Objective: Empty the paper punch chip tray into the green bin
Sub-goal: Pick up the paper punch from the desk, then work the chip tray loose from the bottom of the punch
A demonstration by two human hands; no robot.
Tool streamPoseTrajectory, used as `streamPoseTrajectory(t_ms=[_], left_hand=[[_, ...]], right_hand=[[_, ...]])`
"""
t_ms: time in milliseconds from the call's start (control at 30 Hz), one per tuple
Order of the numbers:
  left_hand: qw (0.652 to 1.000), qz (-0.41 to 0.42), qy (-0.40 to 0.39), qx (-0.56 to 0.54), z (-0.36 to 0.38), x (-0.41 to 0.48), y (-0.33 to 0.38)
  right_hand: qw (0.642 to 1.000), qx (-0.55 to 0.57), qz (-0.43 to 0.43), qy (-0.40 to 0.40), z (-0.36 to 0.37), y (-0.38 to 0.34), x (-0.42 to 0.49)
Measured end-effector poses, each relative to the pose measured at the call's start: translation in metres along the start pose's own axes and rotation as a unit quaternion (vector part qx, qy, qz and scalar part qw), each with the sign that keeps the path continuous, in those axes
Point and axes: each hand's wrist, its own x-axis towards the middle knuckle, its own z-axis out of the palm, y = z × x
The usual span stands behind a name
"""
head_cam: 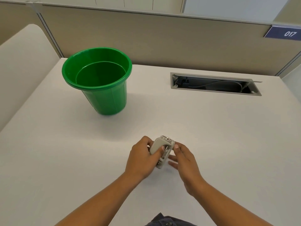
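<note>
Paper punch [161, 150], beige with metal parts, sat tilted on edge at lower centre of the frame. Left hand [143, 159] had fingers curled shut around its rounded handle; right hand [184, 162] touched the other side, fingers [176, 146] loosely spread. Green bin [101, 82], glossy ribbed plastic, upright at upper left, well apart, on a matte white surface [211, 128].

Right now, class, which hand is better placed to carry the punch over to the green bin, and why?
Left. The left hand already grips the paper punch, and the green bin stands on its side; the right hand only touches its edge.
</note>
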Motion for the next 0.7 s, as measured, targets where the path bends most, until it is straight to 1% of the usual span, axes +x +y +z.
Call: streamPoseTrajectory(t_ms=[67, 100, 200, 367, 500, 600, 700], left_hand=[[0.999, -0.006, 0.028, -0.033, -0.006, -0.014, 0.014], [0.998, -0.005, 0.042, -0.037, -0.008, -0.02, 0.021], [0.995, 0.009, 0.1, -0.018, -0.017, -0.033, 0.038], [0.989, 0.057, 0.126, 0.058, -0.04, -0.042, 0.06], [0.994, 0.026, 0.105, 0.018, -0.056, -0.045, 0.069], [0.994, 0.044, 0.103, 0.016, -0.06, -0.048, 0.072], [0.993, 0.051, 0.105, -0.029, -0.057, -0.055, 0.074]], right_hand=[[0.987, 0.126, 0.048, -0.087, 0.012, -0.014, -0.011], [0.974, 0.179, 0.076, -0.112, 0.018, -0.021, -0.016], [0.942, 0.273, 0.136, -0.142, 0.032, -0.039, -0.027], [0.922, 0.325, 0.123, -0.172, 0.04, -0.053, -0.035], [0.917, 0.32, 0.125, -0.203, 0.043, -0.061, -0.043], [0.916, 0.312, 0.131, -0.217, 0.043, -0.065, -0.047], [0.908, 0.33, 0.139, -0.217, 0.043, -0.069, -0.049]])
